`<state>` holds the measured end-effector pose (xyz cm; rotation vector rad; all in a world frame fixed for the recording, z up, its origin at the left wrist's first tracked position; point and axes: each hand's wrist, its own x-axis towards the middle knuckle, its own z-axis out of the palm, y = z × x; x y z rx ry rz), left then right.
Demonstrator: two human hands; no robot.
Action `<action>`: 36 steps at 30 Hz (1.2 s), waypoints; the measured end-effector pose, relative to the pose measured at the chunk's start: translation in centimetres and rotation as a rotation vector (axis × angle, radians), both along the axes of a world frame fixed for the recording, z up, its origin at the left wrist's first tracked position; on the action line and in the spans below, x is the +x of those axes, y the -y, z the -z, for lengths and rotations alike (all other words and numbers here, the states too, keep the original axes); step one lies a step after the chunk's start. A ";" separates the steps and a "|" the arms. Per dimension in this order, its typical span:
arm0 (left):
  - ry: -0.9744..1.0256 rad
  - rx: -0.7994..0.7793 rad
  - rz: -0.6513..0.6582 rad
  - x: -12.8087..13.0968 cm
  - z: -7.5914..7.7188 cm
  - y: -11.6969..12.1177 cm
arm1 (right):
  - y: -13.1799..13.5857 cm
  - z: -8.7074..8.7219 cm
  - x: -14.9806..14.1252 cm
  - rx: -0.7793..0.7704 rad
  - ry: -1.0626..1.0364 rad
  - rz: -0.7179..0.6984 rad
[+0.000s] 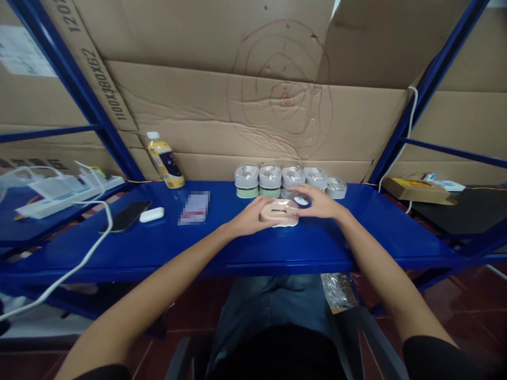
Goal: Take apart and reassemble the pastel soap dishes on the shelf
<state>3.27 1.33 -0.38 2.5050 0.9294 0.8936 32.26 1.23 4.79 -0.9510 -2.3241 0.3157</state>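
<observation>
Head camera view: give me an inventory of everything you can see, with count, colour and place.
Round lidded containers: at least five, grey-white, two with pale green bases, in a row at the back of the shelf.
Steel shelf: one, blue, in front of the person.
Plastic bottle: one, yellow with white cap, left of the containers.
Smartphone: one, black, left on the shelf.
Small case: one, white, beside the smartphone.
Blurred packet: one, pinkish white, on the shelf.
Power strip: one, white, lower left.
Cardboard sheets: several, tan, behind the shelf, with red circles drawn.
Rounded plastic piece: one, beige, on the shelf between the hands.
Round piece: one, white and navy, beneath the right hand.
Left hand: one, on the rounded plastic piece.
Right hand: one, over the round piece.
</observation>
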 end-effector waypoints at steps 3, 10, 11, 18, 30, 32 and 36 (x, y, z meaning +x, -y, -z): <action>0.067 -0.069 -0.102 0.1 0.3 -0.5 | 0.1 0.6 -1.5 0.019 0.061 -0.013; 0.166 -0.197 -0.035 0.5 0.6 -0.6 | -0.6 2.1 -3.3 0.037 0.084 -0.042; 0.157 -0.204 -0.030 0.6 0.7 -0.5 | -0.7 2.3 -3.4 0.035 0.087 -0.050; 0.063 -0.184 -0.054 0.5 0.7 -0.3 | -0.9 3.2 -4.0 0.011 0.128 -0.076; -0.048 -0.085 -0.108 -0.8 1.2 -0.3 | -0.4 2.8 -0.2 -0.100 0.245 -0.013; -0.102 -0.086 -0.123 -1.0 1.2 -0.2 | 0.4 2.9 1.8 -0.097 0.240 0.026; -0.162 -0.079 -0.133 -1.2 0.8 0.2 | 3.6 3.1 8.3 -0.093 0.249 0.161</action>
